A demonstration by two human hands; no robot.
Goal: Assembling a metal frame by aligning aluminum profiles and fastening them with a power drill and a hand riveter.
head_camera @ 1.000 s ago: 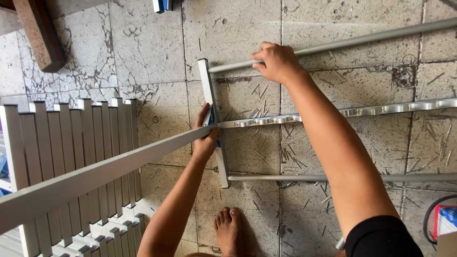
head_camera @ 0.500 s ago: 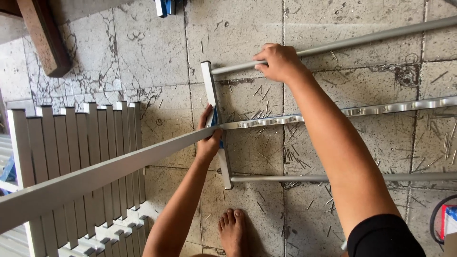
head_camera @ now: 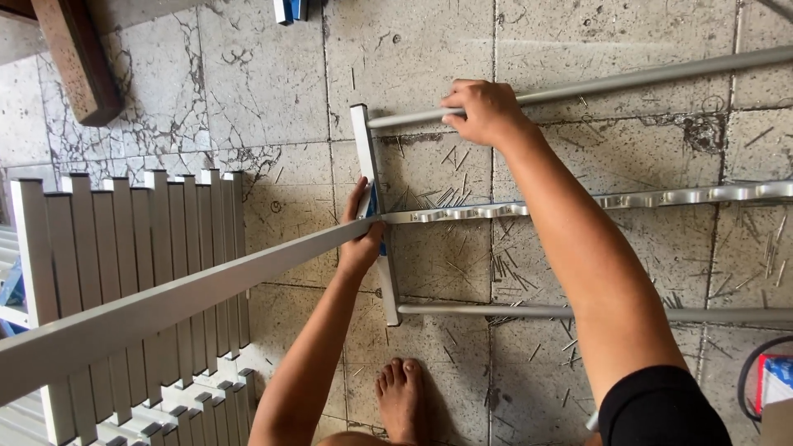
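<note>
Our right hand [head_camera: 483, 111] closed around the upper grey rod [head_camera: 628, 81] of a metal frame [head_camera: 376, 211] lying on the tiled floor [head_camera: 248, 83], our left hand [head_camera: 363, 231] gripping its white end bar, slatted white panel [head_camera: 132, 272] beside, bare foot [head_camera: 401, 400] below.

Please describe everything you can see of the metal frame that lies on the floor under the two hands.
The metal frame lies flat on the tiled floor. It looks like pale, matte aluminium: a short end bar with three long rails running off to the right, out of view. The middle rail has a scalloped edge; the outer two are plain. The right hand grips the far rail, and the left hand holds the end bar at the middle joint. Thin metal slivers lie scattered beneath it.
</note>
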